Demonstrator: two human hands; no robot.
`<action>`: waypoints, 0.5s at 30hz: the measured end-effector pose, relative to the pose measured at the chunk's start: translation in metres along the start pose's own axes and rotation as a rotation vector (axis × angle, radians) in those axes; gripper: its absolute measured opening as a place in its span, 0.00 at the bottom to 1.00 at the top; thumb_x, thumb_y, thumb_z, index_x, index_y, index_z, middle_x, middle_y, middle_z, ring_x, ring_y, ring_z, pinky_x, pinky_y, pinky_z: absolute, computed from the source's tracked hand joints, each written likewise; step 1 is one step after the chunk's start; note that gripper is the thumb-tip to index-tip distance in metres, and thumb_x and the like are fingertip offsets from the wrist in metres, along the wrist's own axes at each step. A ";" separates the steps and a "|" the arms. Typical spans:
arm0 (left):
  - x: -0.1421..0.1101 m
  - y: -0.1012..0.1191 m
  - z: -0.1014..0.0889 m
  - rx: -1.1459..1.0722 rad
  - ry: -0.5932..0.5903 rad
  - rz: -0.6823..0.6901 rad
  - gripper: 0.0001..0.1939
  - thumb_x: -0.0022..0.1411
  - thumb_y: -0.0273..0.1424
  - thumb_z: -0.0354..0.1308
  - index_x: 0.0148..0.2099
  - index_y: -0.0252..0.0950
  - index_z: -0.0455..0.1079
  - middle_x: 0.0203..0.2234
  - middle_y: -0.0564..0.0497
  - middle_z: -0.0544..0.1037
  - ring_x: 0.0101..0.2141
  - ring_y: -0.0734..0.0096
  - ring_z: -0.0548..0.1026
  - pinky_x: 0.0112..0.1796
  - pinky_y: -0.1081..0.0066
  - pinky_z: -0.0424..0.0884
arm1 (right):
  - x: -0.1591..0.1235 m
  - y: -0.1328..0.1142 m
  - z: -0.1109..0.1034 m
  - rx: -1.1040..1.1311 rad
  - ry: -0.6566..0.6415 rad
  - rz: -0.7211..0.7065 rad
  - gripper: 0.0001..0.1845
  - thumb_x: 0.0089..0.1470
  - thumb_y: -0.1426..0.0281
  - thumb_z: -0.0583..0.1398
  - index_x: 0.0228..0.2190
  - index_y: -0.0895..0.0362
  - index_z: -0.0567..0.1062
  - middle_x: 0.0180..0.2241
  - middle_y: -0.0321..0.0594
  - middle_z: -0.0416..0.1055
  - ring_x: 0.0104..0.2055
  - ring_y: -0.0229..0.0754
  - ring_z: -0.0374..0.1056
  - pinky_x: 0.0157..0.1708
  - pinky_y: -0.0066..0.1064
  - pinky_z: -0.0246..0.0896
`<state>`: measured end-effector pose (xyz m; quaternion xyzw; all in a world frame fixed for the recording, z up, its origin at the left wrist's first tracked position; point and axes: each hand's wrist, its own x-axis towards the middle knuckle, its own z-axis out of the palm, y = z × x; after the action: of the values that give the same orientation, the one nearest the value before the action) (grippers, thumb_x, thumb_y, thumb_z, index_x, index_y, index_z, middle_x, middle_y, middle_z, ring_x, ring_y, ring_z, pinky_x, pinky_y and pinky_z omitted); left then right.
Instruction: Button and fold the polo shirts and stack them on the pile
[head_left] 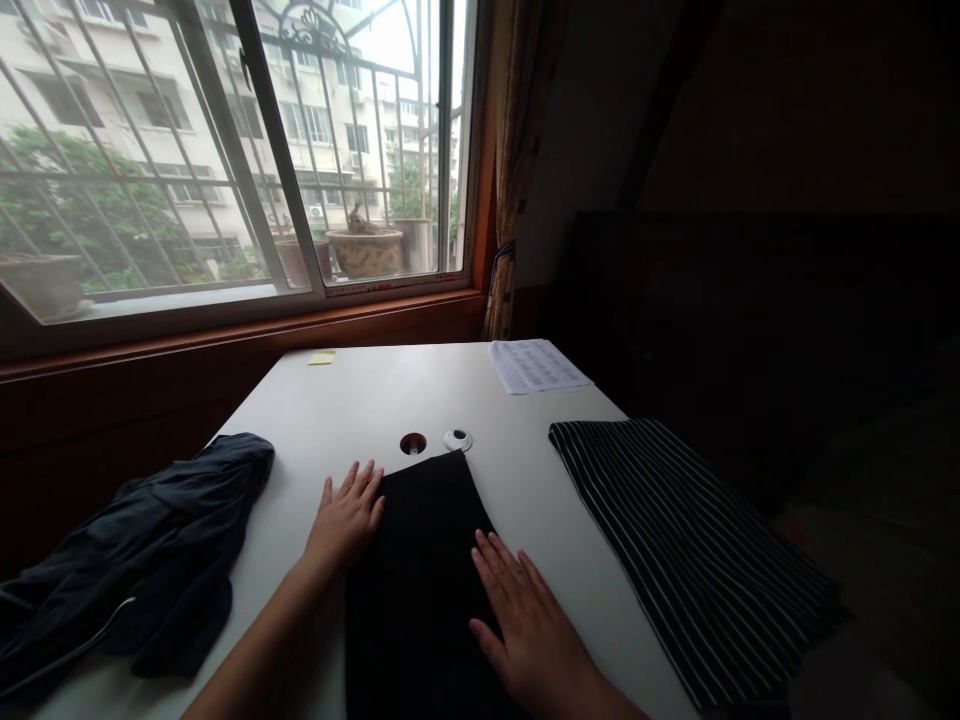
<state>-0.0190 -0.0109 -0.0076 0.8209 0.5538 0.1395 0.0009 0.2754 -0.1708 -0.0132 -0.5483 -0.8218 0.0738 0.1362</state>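
Observation:
A black folded garment (420, 590) lies flat on the white table (375, 390), its narrow far end near the round hole. What kind of garment it is I cannot tell. My left hand (346, 515) rests at its left edge, fingers spread, partly on the tabletop. Across from it, my right hand (521, 615) lies flat over the right edge with the fingers stretched out. Neither hand grips the cloth. The near end of the garment runs out of view at the bottom.
Crumpled dark clothing (150, 560) is heaped at the left. A striped black cloth (682, 540) lies along the right side. Farther back are printed sheets (538, 366), a yellow sticky note (322, 357), a table hole (412, 443) and its white cover (457, 440). A barred window stands behind.

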 end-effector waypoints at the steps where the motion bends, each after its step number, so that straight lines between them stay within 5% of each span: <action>1: 0.000 0.007 -0.003 0.009 0.013 0.039 0.26 0.71 0.35 0.48 0.69 0.45 0.58 0.69 0.47 0.57 0.69 0.47 0.50 0.64 0.33 0.41 | -0.005 0.001 0.001 -0.003 0.004 -0.007 0.40 0.66 0.58 0.53 0.71 0.48 0.38 0.72 0.37 0.37 0.72 0.52 0.42 0.69 0.52 0.45; 8: 0.016 0.079 0.008 -0.111 -0.077 0.414 0.27 0.73 0.43 0.47 0.71 0.46 0.55 0.70 0.47 0.55 0.69 0.52 0.51 0.65 0.40 0.46 | -0.019 0.006 0.008 0.000 0.047 -0.030 0.42 0.65 0.60 0.54 0.70 0.46 0.37 0.72 0.37 0.37 0.72 0.54 0.43 0.68 0.54 0.48; 15: 0.069 0.090 0.036 -0.144 -0.114 0.327 0.33 0.72 0.47 0.45 0.73 0.40 0.49 0.71 0.43 0.49 0.70 0.52 0.48 0.66 0.45 0.48 | -0.022 0.005 0.003 0.009 0.012 -0.026 0.42 0.66 0.58 0.53 0.70 0.46 0.35 0.72 0.36 0.36 0.73 0.53 0.41 0.68 0.53 0.47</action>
<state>0.0950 0.0231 -0.0128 0.9044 0.4006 0.1301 0.0685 0.2866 -0.1892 -0.0210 -0.5376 -0.8275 0.0724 0.1447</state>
